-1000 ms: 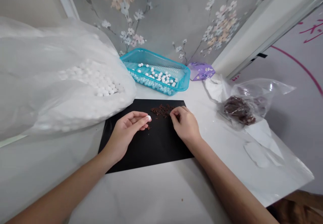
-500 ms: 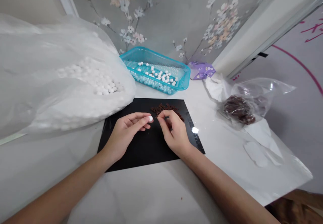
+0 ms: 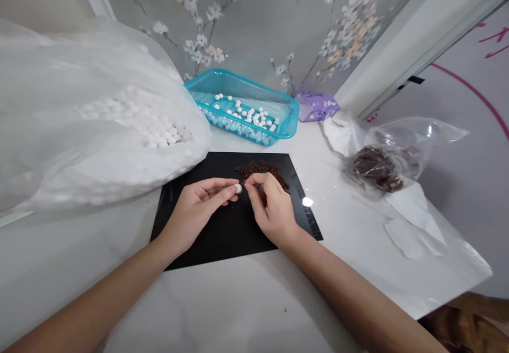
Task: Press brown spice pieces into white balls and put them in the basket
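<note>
Between the thumb and fingers of my left hand (image 3: 199, 204) is a small white ball (image 3: 238, 188). My right hand (image 3: 272, 204) is close to the ball on its right side, thumb and forefinger pinched together. A tiny bit of something may be between those fingertips, too small to name. Both hands are above a black mat (image 3: 222, 236). Small reddish-brown pieces (image 3: 254, 167) lie in a loose pile on the mat's far part, just behind my right hand, which hides some of them.
A large translucent bag of white balls (image 3: 131, 167) bulges at the left. Behind the mat stands a blue basket (image 3: 292, 122) with several white balls in it. On the right are a purple packet (image 3: 318, 107), a clear bag of brown material (image 3: 374, 168) and white tissues (image 3: 413, 210).
My right hand has moved left from the brown pile to the white ball, staying pinched. My left hand has kept hold of the ball, shifting only slightly.
</note>
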A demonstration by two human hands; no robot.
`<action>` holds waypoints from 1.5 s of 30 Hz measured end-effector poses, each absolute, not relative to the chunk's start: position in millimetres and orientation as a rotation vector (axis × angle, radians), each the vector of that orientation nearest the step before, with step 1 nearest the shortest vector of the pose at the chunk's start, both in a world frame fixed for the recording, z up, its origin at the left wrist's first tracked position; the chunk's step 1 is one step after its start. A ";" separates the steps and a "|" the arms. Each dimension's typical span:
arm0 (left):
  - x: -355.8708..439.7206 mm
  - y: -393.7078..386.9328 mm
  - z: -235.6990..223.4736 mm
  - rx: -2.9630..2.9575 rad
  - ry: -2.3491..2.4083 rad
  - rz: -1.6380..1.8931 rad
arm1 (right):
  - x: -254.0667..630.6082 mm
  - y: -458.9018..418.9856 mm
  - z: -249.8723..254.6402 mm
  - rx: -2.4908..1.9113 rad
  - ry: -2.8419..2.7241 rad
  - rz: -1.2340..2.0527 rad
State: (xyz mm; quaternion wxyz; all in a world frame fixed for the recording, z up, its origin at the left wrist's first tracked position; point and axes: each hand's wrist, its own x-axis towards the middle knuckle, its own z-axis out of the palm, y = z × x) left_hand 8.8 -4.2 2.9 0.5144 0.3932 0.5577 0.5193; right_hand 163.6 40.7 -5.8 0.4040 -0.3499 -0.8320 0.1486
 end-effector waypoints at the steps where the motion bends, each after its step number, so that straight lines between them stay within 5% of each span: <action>1: 8.7 -4.1 2.6 0.946 1.336 1.248 | 163.6 40.8 -6.0 -0.876 -2.113 0.365; 21: 8.6 -4.1 1.6 0.960 1.303 1.269 | 169.3 46.4 -9.3 -0.774 -2.090 0.536; 45: 7.9 -4.7 1.8 0.943 1.264 1.265 | 167.4 49.2 -8.8 -0.519 -2.121 0.360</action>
